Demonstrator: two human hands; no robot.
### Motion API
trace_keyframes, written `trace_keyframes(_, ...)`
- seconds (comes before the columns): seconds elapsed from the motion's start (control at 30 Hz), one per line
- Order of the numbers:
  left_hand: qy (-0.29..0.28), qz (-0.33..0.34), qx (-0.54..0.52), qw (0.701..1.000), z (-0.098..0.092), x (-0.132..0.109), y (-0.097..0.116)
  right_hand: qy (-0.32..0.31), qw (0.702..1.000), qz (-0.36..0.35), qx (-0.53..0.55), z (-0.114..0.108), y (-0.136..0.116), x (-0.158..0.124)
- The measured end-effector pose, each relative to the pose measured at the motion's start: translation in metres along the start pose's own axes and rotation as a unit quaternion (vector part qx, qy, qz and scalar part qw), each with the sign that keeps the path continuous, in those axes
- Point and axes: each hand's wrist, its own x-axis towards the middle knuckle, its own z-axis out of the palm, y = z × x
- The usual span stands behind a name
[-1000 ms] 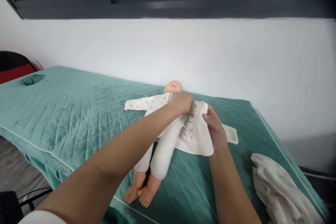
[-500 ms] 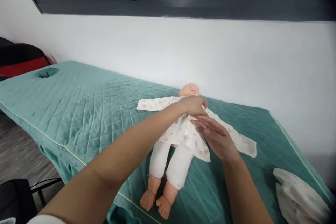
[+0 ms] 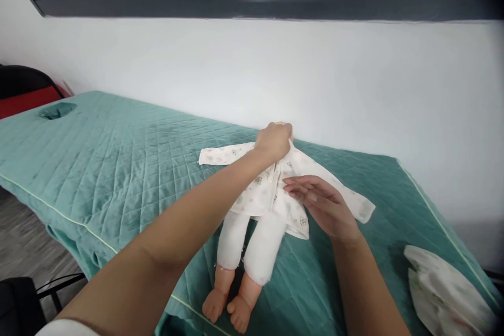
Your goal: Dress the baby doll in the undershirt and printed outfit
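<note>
As I watch from my remote seat, the doll [image 3: 264, 252] lies on its back on the green quilted cover [image 3: 149, 152], feet toward me, its torso wrapped in a white printed jacket [image 3: 258, 191]. Both sleeves spread outward from the doll's shoulders; I can't tell whether its arms are inside them. The left hand [image 3: 274, 140] sits at the doll's neck, fingers curled and hiding most of the head — whether it grips the collar, I can't tell. The right hand [image 3: 321, 205] is loose and holding nothing, fingers extended over the jacket front on the doll's right-hand side as I view it. A second ago I saw that hand lifting the front panel; now the panel lies down over the doll's body. Half a second ago the left hand was lower, on the chest — it has since moved up. Right of the doll's feet lies a crumpled cloth [image 3: 444, 294], well apart.
</note>
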Motion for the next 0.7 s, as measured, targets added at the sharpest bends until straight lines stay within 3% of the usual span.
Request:
trace_keyframes(0.13, -0.006, -0.073, -0.043, 0.996, 0.007, -0.001, -0.014, -0.008, 1.0, -0.001, -0.001, -0.001, -0.003, 0.0)
trace_keyframes(0.33, 0.094, -0.059, -0.153, 0.982, 0.017, -0.035, -0.036, 0.035, 0.999, -0.009, -0.016, -0.005, -0.002, 0.001)
trace_keyframes(0.47, 0.133, -0.036, -0.179, 0.974, 0.022, -0.089, -0.058, 0.049, 0.999, -0.003, -0.001, -0.002, -0.002, 0.003)
trace_keyframes(0.57, 0.153, -0.075, -0.191, 0.967, 0.032, -0.142, -0.071, 0.071, 0.997, -0.011, 0.011, 0.004, -0.002, 0.005)
trace_keyframes(0.7, 0.13, -0.103, -0.218, 0.962, 0.045, -0.201, -0.081, 0.172, 0.983, -0.053, 0.025, 0.013, 0.01, 0.0)
